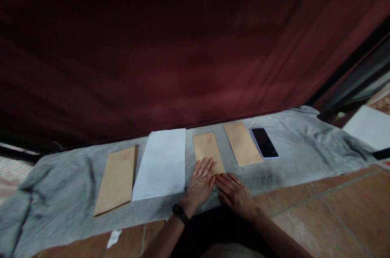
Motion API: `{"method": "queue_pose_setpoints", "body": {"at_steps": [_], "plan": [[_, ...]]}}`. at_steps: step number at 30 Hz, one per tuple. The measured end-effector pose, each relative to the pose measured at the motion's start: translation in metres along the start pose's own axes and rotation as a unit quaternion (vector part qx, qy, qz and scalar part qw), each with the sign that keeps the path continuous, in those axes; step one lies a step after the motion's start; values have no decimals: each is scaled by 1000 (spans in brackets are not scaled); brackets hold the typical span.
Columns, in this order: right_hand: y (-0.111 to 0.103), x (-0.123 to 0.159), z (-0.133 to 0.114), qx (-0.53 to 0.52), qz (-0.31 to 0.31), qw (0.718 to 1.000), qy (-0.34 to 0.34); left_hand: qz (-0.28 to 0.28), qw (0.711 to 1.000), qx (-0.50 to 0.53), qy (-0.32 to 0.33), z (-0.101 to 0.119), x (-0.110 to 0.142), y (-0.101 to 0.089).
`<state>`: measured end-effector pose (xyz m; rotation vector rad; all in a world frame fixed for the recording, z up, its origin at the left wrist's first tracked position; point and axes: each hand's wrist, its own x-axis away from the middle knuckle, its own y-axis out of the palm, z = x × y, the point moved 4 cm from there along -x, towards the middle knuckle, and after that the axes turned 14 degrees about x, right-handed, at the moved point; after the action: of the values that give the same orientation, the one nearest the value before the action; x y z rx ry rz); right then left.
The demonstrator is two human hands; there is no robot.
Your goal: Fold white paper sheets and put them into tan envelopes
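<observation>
A brown envelope point(205, 145) lies flat on the grey cloth in front of me. My left hand point(201, 176) rests on its lower part, fingers stretched out and slightly spread, with a black band on the wrist. At the envelope's lower right corner, the fingertips of my right hand point(234, 193) touch the paper, its fingers extended. Both hands partly cover the envelope's near end. To the right is another brown envelope point(243, 144). On the left lie a stack of white paper point(163, 164) and a pile of brown envelopes point(115, 178).
The grey cloth point(70, 189) runs along the foot of a dark red panel point(183, 67). A phone point(264, 143) lies right of the envelopes. A white scrap point(113, 238) is on the tiled floor point(335, 213). A white sheet-like thing point(370, 128) shows at far right.
</observation>
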<state>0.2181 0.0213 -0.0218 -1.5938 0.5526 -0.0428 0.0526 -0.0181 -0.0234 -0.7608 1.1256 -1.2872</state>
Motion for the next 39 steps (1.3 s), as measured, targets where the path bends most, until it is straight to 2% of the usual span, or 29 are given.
{"method": "queue_pose_setpoints", "body": {"at_steps": [12,21,26,30,34,39], "plan": [[-2,0,-1,0,-16,1000,-3,-65,997,4,50,17,45,-14],[0,3,11,-23,-15,1000,14,-80,995,12,57,17,50,-17],[-2,-22,19,-49,-14,999,17,-67,996,21,63,16,50,-16],[12,-48,17,-37,-37,999,-14,-50,996,34,59,13,51,-14],[28,-68,22,7,-38,999,-22,-58,996,31,59,13,52,-14],[41,-97,38,50,-24,998,10,-56,997,17,60,13,52,-13]]}}
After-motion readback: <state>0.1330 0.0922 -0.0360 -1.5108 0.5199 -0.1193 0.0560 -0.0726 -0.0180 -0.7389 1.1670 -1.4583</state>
